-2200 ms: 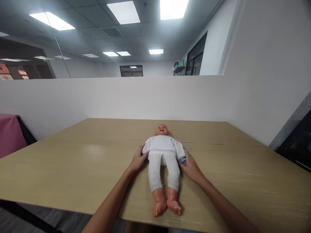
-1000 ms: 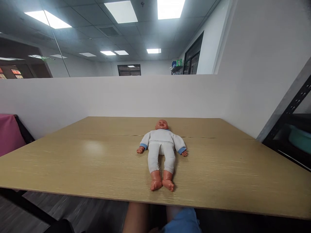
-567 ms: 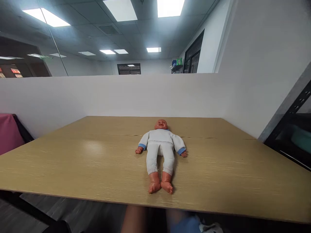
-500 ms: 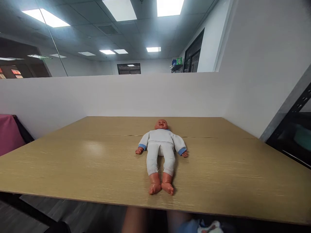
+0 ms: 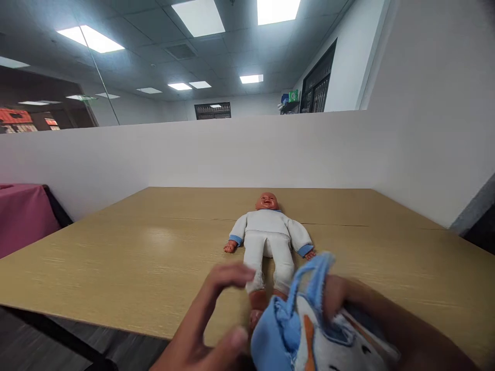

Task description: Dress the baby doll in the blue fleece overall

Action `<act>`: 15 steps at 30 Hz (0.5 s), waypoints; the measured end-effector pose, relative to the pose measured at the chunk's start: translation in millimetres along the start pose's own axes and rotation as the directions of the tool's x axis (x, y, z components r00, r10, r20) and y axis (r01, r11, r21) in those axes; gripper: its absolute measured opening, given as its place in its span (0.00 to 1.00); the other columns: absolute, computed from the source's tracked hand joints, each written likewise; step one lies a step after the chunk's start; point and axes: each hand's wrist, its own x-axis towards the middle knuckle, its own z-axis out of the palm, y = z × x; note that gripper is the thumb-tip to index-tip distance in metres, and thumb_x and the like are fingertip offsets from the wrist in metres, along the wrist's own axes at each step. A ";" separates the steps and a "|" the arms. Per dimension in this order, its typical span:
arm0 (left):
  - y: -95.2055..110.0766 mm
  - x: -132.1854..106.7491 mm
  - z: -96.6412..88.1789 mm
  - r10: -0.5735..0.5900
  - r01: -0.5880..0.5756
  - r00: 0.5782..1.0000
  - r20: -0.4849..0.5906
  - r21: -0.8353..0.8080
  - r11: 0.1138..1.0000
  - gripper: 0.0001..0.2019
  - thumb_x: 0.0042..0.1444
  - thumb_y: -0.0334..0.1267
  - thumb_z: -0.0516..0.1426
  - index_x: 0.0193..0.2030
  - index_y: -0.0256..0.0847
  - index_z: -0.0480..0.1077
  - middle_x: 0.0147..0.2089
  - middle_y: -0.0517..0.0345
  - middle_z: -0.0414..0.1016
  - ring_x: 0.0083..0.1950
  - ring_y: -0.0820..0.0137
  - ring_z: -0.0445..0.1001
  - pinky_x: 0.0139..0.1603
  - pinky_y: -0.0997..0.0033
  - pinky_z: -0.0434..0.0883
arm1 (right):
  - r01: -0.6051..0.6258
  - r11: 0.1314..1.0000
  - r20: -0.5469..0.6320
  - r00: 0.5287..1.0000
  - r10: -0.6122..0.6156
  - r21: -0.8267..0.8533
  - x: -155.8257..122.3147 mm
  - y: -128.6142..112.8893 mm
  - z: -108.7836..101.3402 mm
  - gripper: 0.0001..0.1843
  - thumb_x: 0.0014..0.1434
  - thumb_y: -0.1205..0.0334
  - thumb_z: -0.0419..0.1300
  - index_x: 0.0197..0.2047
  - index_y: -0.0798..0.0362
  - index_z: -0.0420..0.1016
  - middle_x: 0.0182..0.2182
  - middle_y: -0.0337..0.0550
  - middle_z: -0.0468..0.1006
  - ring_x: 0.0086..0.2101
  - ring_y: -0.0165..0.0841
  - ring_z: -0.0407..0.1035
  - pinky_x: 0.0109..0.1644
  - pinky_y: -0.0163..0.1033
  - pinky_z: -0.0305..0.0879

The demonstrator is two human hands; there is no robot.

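Left hand (image 5: 191, 327): spread, curved | right hand (image 5: 358, 299): gripping crumpled, looped blue cloth (image 5: 276, 330) | doll (image 5: 267, 221): glossy, round-headed

We are seeing bright rectangular white ceiling panels (image 5: 198, 18), glare on the tan wooden tabletop (image 5: 158, 235), and our bare left hand (image 5: 193, 332) blurring.

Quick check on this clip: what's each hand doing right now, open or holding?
Left hand: open, holding nothing, in front of the doll's legs.
Right hand: closed, holding a blue and white cloth.
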 end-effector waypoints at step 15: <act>90.5 182.1 -20.1 0.471 -0.461 0.818 0.332 -0.112 0.880 0.15 0.64 0.50 0.63 0.48 0.43 0.69 0.46 0.54 0.70 0.48 0.64 0.69 0.51 0.64 0.68 | 0.531 0.847 0.407 0.779 -0.476 -0.026 147.6 -71.5 -10.3 0.23 0.51 0.67 0.75 0.48 0.44 0.73 0.37 0.35 0.76 0.32 0.32 0.70 0.35 0.34 0.66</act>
